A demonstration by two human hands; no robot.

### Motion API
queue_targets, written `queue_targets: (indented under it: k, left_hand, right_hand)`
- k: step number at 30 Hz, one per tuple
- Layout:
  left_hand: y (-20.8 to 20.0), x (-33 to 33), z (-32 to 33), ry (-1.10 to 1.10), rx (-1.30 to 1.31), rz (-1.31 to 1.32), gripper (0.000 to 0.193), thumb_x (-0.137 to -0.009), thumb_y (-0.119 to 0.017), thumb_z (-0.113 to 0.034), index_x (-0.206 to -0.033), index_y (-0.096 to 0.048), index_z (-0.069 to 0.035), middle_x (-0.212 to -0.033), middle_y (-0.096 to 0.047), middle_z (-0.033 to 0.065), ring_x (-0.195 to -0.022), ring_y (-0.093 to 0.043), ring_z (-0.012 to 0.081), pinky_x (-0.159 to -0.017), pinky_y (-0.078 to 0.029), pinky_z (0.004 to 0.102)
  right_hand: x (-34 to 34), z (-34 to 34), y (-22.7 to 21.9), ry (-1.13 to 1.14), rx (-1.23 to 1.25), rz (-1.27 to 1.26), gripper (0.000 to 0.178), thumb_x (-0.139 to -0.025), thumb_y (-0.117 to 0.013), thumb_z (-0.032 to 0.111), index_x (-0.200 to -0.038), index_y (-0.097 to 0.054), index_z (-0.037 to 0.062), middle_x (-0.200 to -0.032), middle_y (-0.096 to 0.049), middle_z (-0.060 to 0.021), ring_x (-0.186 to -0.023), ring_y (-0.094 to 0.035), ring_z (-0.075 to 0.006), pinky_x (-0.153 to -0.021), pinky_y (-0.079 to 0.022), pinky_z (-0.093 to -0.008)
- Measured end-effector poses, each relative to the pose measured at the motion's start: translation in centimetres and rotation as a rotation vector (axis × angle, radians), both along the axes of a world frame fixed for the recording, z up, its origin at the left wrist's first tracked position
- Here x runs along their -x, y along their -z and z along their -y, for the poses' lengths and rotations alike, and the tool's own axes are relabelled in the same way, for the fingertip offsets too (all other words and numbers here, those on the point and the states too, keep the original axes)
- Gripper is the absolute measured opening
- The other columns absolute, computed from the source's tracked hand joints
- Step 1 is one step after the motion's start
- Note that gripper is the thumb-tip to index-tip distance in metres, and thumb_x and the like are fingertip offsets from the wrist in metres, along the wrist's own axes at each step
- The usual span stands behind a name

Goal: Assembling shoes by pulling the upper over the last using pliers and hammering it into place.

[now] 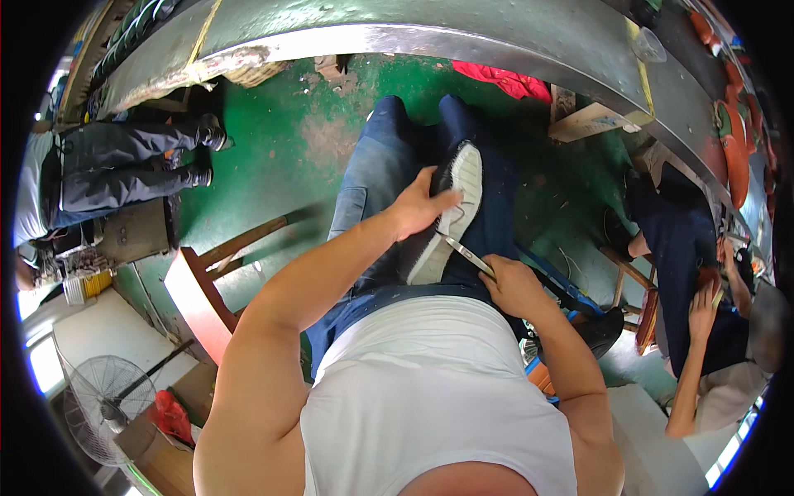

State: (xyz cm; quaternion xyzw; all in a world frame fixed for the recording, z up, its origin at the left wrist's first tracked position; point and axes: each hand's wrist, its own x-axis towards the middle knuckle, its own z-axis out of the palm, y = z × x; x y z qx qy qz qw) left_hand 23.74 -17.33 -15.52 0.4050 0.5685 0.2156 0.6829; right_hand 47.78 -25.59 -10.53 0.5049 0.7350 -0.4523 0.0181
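A dark shoe (445,178) with a pale sole (467,186) lies sole up across my thighs, its toe pointing away from me. My left hand (420,207) grips it at the middle from the left side, the thumb lying over the sole. In my right hand (513,285) is a slim silvery metal tool (468,254), too small in view to name its kind. The tool slants up and left, its tip against the sole's left edge just below my left hand. My right fingers are wrapped round its near end.
A long metal-edged bench (364,40) runs across the far side, with orange-red shoe-shaped pieces (733,153) at its right end. Red cloth (504,78) lies under it. One person (124,165) is at the left, another (699,322) at the right. A wooden stool (198,302) and fan (107,405) stand left.
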Motion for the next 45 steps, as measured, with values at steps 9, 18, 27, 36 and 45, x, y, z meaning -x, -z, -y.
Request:
queue_targets:
  k: [9,18,27,36,45]
  left_hand:
    - [0.7,-0.2,4.2,-0.030,-0.014,0.092,0.094,-0.092,-0.067,-0.008,-0.162,-0.004,-0.016,-0.151,-0.040,0.0126,-0.133,-0.045,0.0206,-0.112,-0.035,0.0319]
    - [0.2,1.8,7.5,0.356,-0.279,-0.188,0.104,-0.091,-0.068,-0.032,-0.160,0.008,-0.014,-0.163,-0.001,0.0270,-0.153,-0.004,0.0406,-0.123,-0.015,0.0447]
    - [0.8,0.6,9.1,0.182,-0.444,-0.403,0.103,-0.085,-0.072,-0.027,-0.160,-0.003,-0.011,-0.160,-0.015,0.0309,-0.148,-0.017,0.0464,-0.122,-0.021,0.0447]
    - [-1.9,6.2,7.4,-0.017,-0.182,0.211,0.080,-0.093,-0.068,-0.009,-0.158,-0.021,-0.002,-0.154,-0.041,0.0152,-0.137,-0.044,0.0196,-0.113,-0.036,0.0316]
    - [-13.3,2.4,-6.7,-0.354,0.006,1.072,0.071,-0.100,-0.039,-0.064,-0.141,-0.050,-0.007,-0.130,-0.061,0.0197,-0.114,-0.063,0.0380,-0.099,-0.051,0.0541]
  right_hand:
    - [0.2,2.6,-2.0,-0.140,-0.391,0.076,0.020,-0.090,-0.057,0.013,-0.105,-0.061,0.0013,-0.082,-0.062,-0.0192,-0.079,-0.067,-0.0318,-0.075,-0.055,-0.0416]
    - [-3.8,-2.6,1.4,-0.262,0.569,-0.127,0.027,-0.096,-0.060,0.025,-0.090,-0.063,-0.0012,-0.077,-0.069,-0.0108,-0.065,-0.065,-0.0231,-0.065,-0.053,-0.0358]
    - [-2.2,-1.7,-2.2,0.183,0.335,-0.324,0.034,-0.103,-0.051,0.029,-0.115,-0.059,-0.0017,-0.091,-0.070,-0.0089,-0.080,-0.068,-0.0146,-0.070,-0.054,-0.0310]
    - [-2.7,2.4,2.2,0.429,0.270,-0.313,0.038,-0.104,-0.046,0.033,-0.101,-0.061,-0.0011,-0.080,-0.067,-0.0097,-0.070,-0.066,-0.0152,-0.065,-0.053,-0.0308]
    - [-0.3,0.1,-4.5,-0.119,-0.270,0.277,0.044,-0.089,-0.067,0.045,-0.104,-0.068,0.0035,-0.101,-0.069,-0.0177,-0.096,-0.066,-0.0381,-0.079,-0.055,-0.0462]
